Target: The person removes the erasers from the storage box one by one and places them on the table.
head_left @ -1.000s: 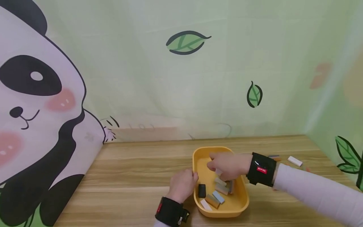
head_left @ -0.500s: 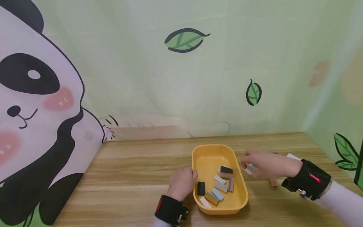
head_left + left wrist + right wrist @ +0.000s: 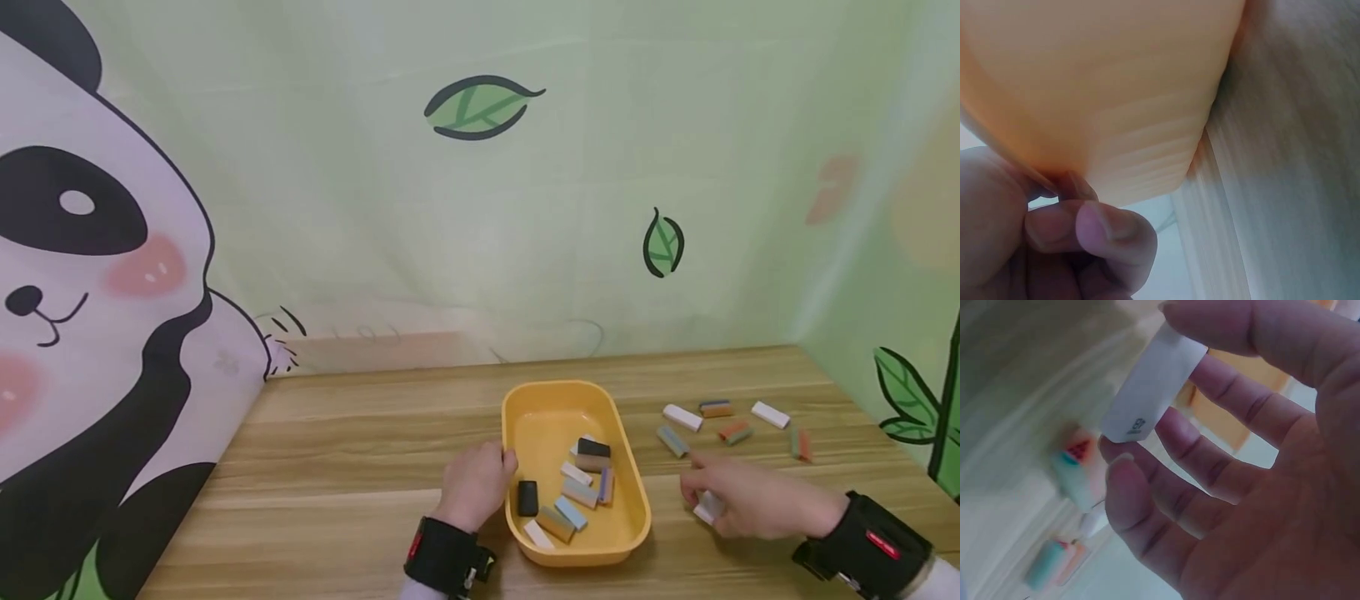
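Pinching 1 white block (image 3: 1152, 384) is the right hand (image 3: 753, 497).

Looks plastic in the yellow tray (image 3: 542, 435) (faintly ribbed outside), matt on the white block (image 3: 1152, 387), wood-grained across the surface (image 3: 360, 450), cloth-like on the backdrop (image 3: 345, 183) along its far edge.

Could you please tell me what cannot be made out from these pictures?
Head view: part of the held white block, covered by the right hand.
Left wrist view: the inside of the yellow tray, hidden by its outer wall.
Right wrist view: tiny print on that block, too small to read.
Head view: left sleeve, cut off by the bottom edge.
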A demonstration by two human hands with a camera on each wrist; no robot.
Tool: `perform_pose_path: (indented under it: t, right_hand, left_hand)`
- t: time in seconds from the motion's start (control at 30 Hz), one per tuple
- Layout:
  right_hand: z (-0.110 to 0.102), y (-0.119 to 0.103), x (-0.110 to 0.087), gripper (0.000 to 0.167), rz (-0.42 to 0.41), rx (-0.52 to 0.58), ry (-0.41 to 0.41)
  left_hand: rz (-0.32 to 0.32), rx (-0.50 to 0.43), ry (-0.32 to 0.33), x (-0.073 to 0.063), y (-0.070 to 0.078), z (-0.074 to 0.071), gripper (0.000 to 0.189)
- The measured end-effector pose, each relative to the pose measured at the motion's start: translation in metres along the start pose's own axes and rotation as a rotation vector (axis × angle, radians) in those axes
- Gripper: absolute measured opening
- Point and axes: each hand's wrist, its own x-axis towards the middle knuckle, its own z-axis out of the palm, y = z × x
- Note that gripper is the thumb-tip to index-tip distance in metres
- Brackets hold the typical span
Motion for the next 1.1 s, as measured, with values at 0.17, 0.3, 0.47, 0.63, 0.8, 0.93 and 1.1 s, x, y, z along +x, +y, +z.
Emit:
perform_pose_path:
  t: [0.17, 0.3, 0.47, 0.63, 0.8, 0.93, 1.1]
  right_hand:
    - [0.006, 0.006, -0.003, 0.037, 0.016, 0.008, -0.017]
    - [0.012, 0.01, -0.004, 0.037, -0.005, -0.014, 0.005]
    - [0.016, 0.007, -0.005, 0.037, -0.035, -0.054, 0.04]
    - [0.019, 0.005, -0.004, 0.037, -0.034, -0.066, 0.038]
    - [0.019, 0.004, -0.004, 0.036, 0.005, -0.058, 0.022]
    - [0.017, 0.001, -0.006, 0.035, 0.017, -0.05, -0.009]
    - [0.006, -0.005, -0.006, 0.049, 0.032, -0.05, -0.008]
  left_hand:
    - [-0.007, 0.012, -0.009, -0.001, 0.001, -0.001, 0.037]
    - [-0.001, 0.019, -0.004, -0.001, 0.001, -0.001, 0.038]
    - [0.0, 0.018, -0.001, 0.0, 0.0, 0.0, 0.037]
    - [-0.011, 0.017, -0.009, 0.0, 0.001, 0.0, 0.036]
    - [-0.009, 0.029, -0.005, -0.001, 0.002, 0.0, 0.036]
    - [-0.006, 0.028, -0.002, -0.001, 0.001, 0.001, 0.036]
    - [0.002, 0.02, 0.008, -0.001, 0.0, 0.001, 0.036]
